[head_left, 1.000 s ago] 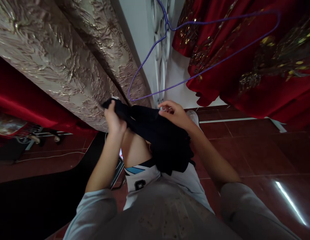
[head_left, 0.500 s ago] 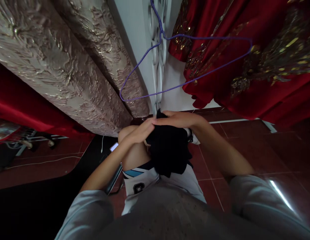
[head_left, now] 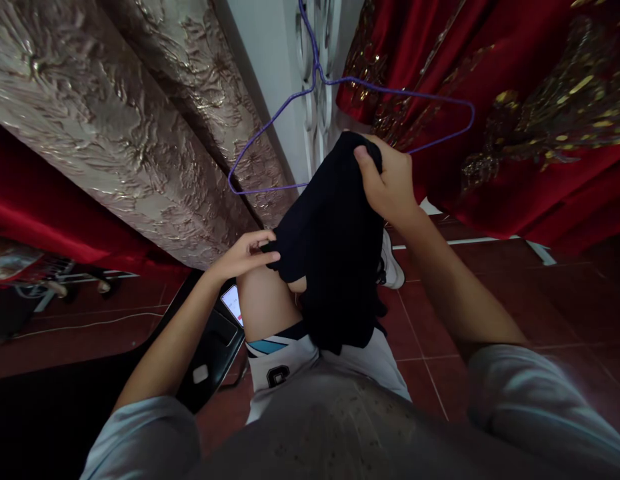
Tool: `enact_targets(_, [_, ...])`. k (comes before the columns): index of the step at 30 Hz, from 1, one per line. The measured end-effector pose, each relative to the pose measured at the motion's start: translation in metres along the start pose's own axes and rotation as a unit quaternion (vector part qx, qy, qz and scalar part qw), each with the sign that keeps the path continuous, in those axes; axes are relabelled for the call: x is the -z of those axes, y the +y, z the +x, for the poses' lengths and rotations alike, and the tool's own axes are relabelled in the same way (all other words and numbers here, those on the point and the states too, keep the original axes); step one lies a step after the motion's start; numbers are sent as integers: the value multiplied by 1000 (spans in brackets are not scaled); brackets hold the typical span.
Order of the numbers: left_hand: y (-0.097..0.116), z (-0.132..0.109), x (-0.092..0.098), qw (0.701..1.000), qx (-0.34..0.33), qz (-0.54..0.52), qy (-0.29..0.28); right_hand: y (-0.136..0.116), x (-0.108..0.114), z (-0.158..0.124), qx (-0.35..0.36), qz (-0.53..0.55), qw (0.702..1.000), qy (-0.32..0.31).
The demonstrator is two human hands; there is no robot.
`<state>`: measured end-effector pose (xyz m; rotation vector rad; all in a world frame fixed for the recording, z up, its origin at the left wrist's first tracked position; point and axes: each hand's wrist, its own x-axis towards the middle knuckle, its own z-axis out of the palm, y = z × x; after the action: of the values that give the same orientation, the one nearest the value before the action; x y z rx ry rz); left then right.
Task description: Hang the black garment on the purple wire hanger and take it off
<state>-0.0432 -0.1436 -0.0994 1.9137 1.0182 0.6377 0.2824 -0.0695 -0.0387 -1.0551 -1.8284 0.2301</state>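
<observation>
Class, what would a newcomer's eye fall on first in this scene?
Probably the purple hanger at upper middle, and the gold-decorated red cloth at upper right. Next comes the dark cloth in the middle, covering part of the hanger, its top gripped by the right hand, with the left hand at its left edge.

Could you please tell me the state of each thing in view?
Dark cloth: held, draped loosely
Right hand: closed on the cloth
Left hand: at cloth's edge, grip unclear
Purple hanger: bare where visible, partly hidden
Phone: screen lit
Red sequinned fabric: hanging
Pale textured fabric: hanging
</observation>
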Motion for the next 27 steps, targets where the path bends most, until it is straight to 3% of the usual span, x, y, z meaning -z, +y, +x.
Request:
enact_targets(2, [-3,-4,-3,997,11,43,-56,6,-5,3,-14,-8,1000,-13])
enact_targets(4, [-18,-6,2,987,9,150,-53,12,-5,4,-38,-35,998,-30])
enact_targets(7, [-45,-7,27,966,-1,257,31,17,4,3,-60,-82,995,-22])
enact_targets(9, [-50,-6,48,957,-22,269,105,18,11,3,-70,-95,993,-3])
enact_targets(11, [-35,-3,66,940,-60,272,196,16,15,2,-80,-87,993,4])
enact_targets(14, [13,12,78,909,-124,255,305,10,12,0,-86,-57,995,-12])
enact_targets(18, [70,57,73,916,-171,214,292,-5,0,-9,-86,-23,996,-27])
enact_targets(22, [78,100,77,913,-179,242,277,-11,13,-19,-31,31,998,-47])
enact_targets(24, [72,110,86,914,-161,255,272,-3,33,-20,17,42,999,19])
enact_targets(27, [69,110,99,914,-165,253,271,25,76,-11,33,39,978,202])
